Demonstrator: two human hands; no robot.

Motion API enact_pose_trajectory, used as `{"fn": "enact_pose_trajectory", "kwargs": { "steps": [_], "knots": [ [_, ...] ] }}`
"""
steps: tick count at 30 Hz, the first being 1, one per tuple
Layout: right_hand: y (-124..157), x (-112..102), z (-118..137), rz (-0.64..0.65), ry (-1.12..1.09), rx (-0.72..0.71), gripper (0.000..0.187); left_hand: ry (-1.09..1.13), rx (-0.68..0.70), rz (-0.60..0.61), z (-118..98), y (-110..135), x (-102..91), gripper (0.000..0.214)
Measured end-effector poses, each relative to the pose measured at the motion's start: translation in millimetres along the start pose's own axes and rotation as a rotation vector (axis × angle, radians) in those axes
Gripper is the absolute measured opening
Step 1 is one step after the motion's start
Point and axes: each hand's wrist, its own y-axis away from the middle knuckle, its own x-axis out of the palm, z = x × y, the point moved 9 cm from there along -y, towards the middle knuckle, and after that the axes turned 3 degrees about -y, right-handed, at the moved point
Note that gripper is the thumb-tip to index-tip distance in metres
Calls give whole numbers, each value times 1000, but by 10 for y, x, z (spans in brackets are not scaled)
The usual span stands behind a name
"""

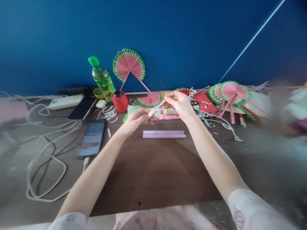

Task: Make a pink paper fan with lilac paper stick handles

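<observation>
Both edges of the view smear into blur, so the clutter at far left and far right is hard to make out. Part of the screen of a phone (pixel 94 139) at left is masked by grey blocks, and the hands partly cover the paper pieces behind them. The right hand (pixel 178 101) pinches the upper end of a narrow pale strip (pixel 157 109) between thumb and fingertips. The left hand (pixel 137 119) has its thumb and fingers closed about the strip's lower end, the other fingers loosely curled. The strip slants between the hands above the desk (pixel 148 179); whether it is paper or tape, I cannot tell. Just below lies a lilac folded paper piece (pixel 164 134), long and straight, creased lengthwise. The desk is smooth dark brown. Against a flat blue wall (pixel 182 41) leans a pleated round paper fan (pixel 129 62), pink with a green rim; similar fans (pixel 233 91) cluster at right. A red thread spool (pixel 120 102) stands beside a green-capped plastic bottle (pixel 102 76).
</observation>
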Motion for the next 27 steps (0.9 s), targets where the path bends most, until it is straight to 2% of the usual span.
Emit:
{"fn": "enact_pose_trajectory", "kwargs": {
  "steps": [4,8,11,15,18,22,27],
  "knots": [
    [-9,1,5,-21,97,-57,9,6,44,40,-91,15,60,16],
    [-23,57,-86,12,130,-19,13,27,65,78,-122,20,109,15],
    [-21,42,-84,5,111,-10,13,-2,32,39,-54,2,74,12],
    [7,-26,96,-32,139,-102,9,-72,-57,-34,84,-21,0,10],
    [19,-54,159,-43,168,-118,9,-91,-41,-53,82,-26,-20,11],
    [-9,-76,57,-53,162,-68,11,-83,-1,-65,14,-18,-12,12],
    [-47,-1,-180,6,136,48,13,-68,39,-61,-94,4,39,15]
  ]
}}
